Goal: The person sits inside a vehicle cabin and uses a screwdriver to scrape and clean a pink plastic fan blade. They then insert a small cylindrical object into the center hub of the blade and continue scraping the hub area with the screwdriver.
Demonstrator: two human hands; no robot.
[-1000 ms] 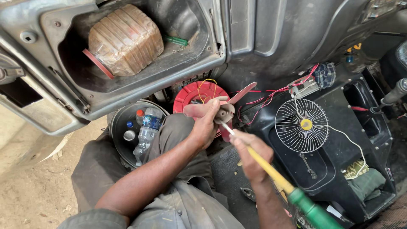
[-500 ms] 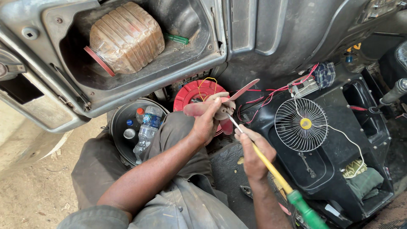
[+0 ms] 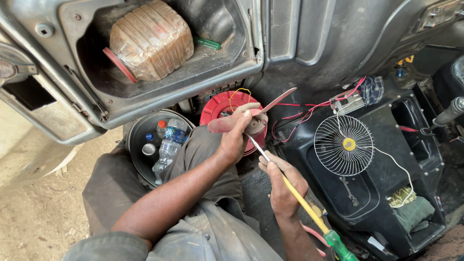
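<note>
Under the dashboard, left hand [image 3: 237, 137] grips fan blade [image 3: 251, 121]; right hand [image 3: 282, 186] clasps screwdriver [image 3: 299, 195]

Black console [image 3: 425, 159] carries a round wire fan guard [image 3: 343, 145].

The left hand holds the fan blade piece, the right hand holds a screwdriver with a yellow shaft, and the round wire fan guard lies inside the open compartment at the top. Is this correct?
Not fully. The head view shows the round wire fan guard on the black console at the right. The open compartment at the top holds a ribbed plastic jar. The left hand does hold the fan blade piece, and the right hand the screwdriver.
</note>
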